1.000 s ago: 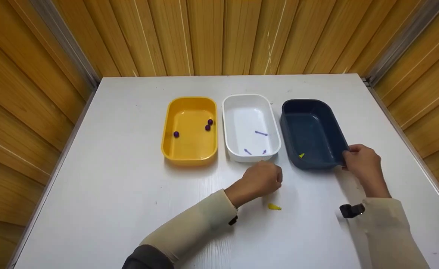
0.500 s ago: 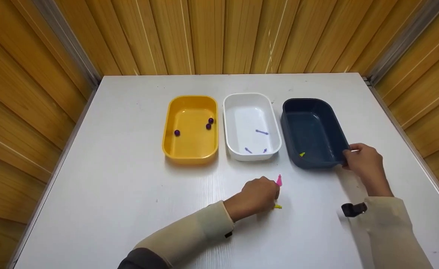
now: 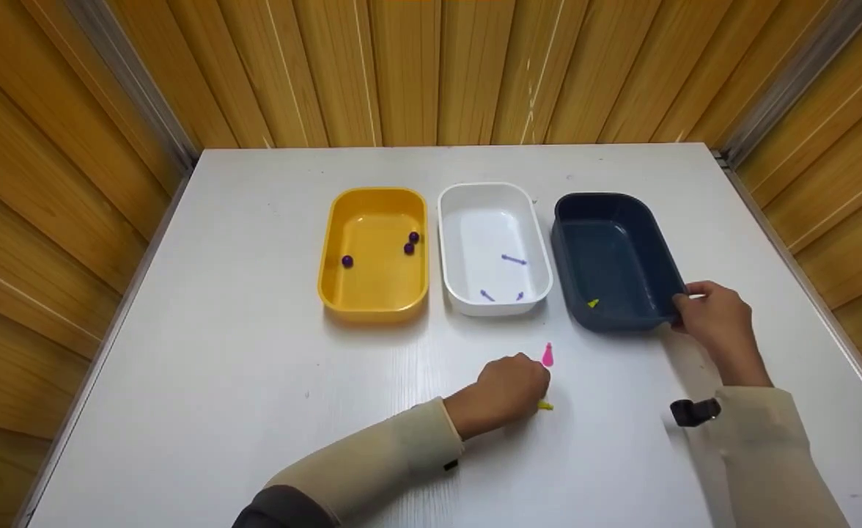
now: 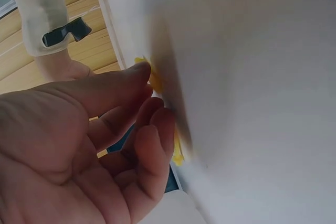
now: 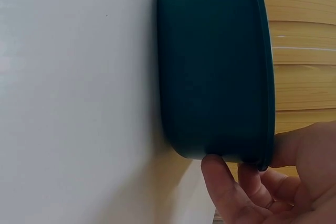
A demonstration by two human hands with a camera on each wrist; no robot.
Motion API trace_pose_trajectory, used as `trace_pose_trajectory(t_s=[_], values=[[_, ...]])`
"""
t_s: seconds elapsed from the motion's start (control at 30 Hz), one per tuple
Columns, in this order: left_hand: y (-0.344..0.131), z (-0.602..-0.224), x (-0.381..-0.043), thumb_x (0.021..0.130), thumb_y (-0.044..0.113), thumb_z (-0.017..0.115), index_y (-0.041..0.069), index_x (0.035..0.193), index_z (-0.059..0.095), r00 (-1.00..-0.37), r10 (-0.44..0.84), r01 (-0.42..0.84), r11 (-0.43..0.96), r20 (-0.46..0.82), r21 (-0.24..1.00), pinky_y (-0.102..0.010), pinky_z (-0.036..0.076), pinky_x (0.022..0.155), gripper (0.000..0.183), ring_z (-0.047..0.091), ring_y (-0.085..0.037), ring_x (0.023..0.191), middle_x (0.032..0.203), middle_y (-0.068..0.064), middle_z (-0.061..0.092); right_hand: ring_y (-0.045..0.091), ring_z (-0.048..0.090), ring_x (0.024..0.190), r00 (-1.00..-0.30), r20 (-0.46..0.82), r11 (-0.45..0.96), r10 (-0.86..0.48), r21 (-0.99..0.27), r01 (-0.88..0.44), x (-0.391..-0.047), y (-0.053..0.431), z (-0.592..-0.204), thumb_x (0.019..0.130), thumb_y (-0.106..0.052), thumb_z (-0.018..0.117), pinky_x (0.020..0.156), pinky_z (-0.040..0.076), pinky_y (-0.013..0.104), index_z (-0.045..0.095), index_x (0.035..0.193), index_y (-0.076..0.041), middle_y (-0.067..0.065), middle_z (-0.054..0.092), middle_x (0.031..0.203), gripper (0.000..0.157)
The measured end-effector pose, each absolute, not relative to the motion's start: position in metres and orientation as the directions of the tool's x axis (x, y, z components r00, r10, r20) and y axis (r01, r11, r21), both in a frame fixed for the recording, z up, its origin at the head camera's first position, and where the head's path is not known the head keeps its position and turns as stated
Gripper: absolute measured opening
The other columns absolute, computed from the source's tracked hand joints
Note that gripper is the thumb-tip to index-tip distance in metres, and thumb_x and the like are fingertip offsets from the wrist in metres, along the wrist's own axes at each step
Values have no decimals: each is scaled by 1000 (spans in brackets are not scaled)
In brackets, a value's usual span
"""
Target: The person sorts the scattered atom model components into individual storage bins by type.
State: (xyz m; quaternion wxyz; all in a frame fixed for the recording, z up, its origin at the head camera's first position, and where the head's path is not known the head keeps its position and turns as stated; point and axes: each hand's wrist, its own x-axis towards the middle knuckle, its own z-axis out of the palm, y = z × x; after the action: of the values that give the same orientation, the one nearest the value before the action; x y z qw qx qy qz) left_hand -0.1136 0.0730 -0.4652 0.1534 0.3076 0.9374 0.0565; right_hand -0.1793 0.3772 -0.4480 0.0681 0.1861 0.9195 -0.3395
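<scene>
Thumb and index finger of my left hand [image 3: 510,389] pinch a small yellow skittle-shaped piece [image 3: 545,405] on the table. In the left wrist view the thumb tip covers part of this yellow piece [image 4: 156,81]. Just beyond the knuckles a pink piece [image 3: 547,355] of like shape lies on the table. My right hand [image 3: 717,323] grips the near right corner of a dark blue bin [image 3: 614,323]. The right wrist view shows fingers under the bin's rim [image 5: 266,77] and the thumb over it. Another yellow piece [image 3: 593,303] lies inside that bin.
Left of the blue bin stands a white bin [image 3: 468,304] with purple sticks [image 3: 514,259] in it. Beside that is a yellow bin [image 3: 372,315] holding purple balls [image 3: 347,261]. Wood-patterned walls [image 3: 402,73] surround the white table [image 3: 218,330].
My left hand has come back toward the near side from below the white bin, onto the yellow piece; the pink piece now shows beyond it. My right hand still holds the blue bin.
</scene>
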Motion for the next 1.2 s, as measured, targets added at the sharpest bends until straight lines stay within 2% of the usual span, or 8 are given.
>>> trace_pose_trajectory(t_s=[0.3,0.5,0.8,1.03,1.2], values=[[74,-467,-111,96,15,65,15,86,72,-774,596,576,803,-214,150,-27,49,50,12,47,-11,62,77,-1,66,8,72,69,-920,-239,698,311,-600,392,-179,377,-449,104,-27,48,60,50,18,52,139,9,28,69,116,50],[75,-466,-112,96,14,64,13,90,73,-773,585,557,811,-247,178,-27,48,52,10,47,-11,64,80,-2,67,6,72,69,-921,-237,706,311,-591,390,-179,378,-449,104,-29,48,62,47,18,52,140,8,28,69,119,52],[76,-465,-114,98,17,64,12,99,73,-771,556,514,831,-311,212,-24,48,55,10,49,-12,66,83,-2,66,13,74,76,-919,-238,711,314,-583,394,-178,378,-451,104,-29,47,65,47,22,52,141,7,29,69,119,52],[78,-467,-115,95,19,69,12,90,74,-779,552,513,834,-297,202,-25,47,51,10,47,-11,61,77,-1,66,9,73,72,-929,-221,693,298,-619,370,-177,378,-452,104,-28,48,61,52,18,52,139,9,29,69,119,51],[78,-467,-117,95,21,70,12,93,75,-774,545,495,838,-323,229,-24,44,50,11,46,-12,61,74,0,63,6,72,70,-929,-222,689,296,-624,369,-178,379,-452,104,-28,48,61,52,17,51,139,10,28,69,117,52]])
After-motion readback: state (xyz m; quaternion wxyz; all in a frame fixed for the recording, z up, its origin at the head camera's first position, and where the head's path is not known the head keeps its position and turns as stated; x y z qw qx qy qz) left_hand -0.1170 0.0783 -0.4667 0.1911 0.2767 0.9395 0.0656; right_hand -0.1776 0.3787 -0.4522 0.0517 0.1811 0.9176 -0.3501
